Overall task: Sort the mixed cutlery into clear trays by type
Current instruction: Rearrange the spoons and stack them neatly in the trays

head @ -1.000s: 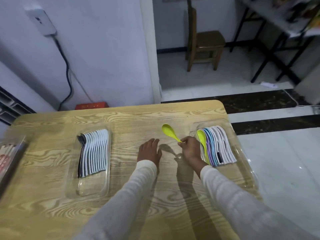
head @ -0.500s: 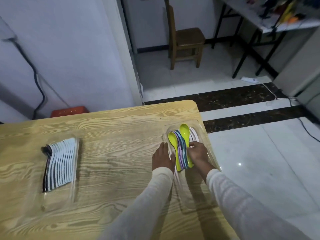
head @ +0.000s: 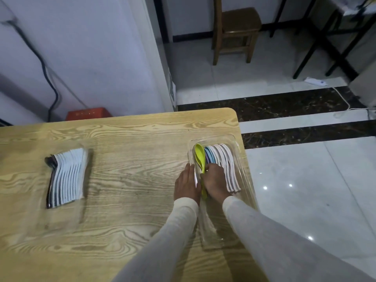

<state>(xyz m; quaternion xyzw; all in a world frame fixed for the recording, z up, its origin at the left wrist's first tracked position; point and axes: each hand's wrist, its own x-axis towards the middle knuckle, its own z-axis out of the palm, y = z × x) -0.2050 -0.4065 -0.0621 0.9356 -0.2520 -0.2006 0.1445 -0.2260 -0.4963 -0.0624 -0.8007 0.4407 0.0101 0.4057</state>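
Observation:
A clear tray (head: 216, 233) stands at the table's right edge and holds a row of spoons (head: 225, 161) on edge, white, blue and purple. At the left end of that row lies a yellow-green spoon (head: 200, 156), bowl pointing away from me. My right hand (head: 216, 181) is inside the tray, its fingers curled on that spoon's handle. Just outside the tray's left wall, my left hand (head: 186, 185) lies flat on the wooden table (head: 132, 180) with straight fingers. A second clear tray (head: 84, 212) at the left holds a row of white and dark cutlery (head: 67, 178).
The table's right edge runs close beside the spoon tray, with tiled floor beyond. A wall, a cable and a red box (head: 88, 113) are behind the table. A wooden chair (head: 236, 31) and a black-legged desk (head: 325, 41) stand farther back.
My right hand carried the yellow-green spoon from above the table into the right tray, to the left end of the row. My left hand moved to the tray's side. The view swung right.

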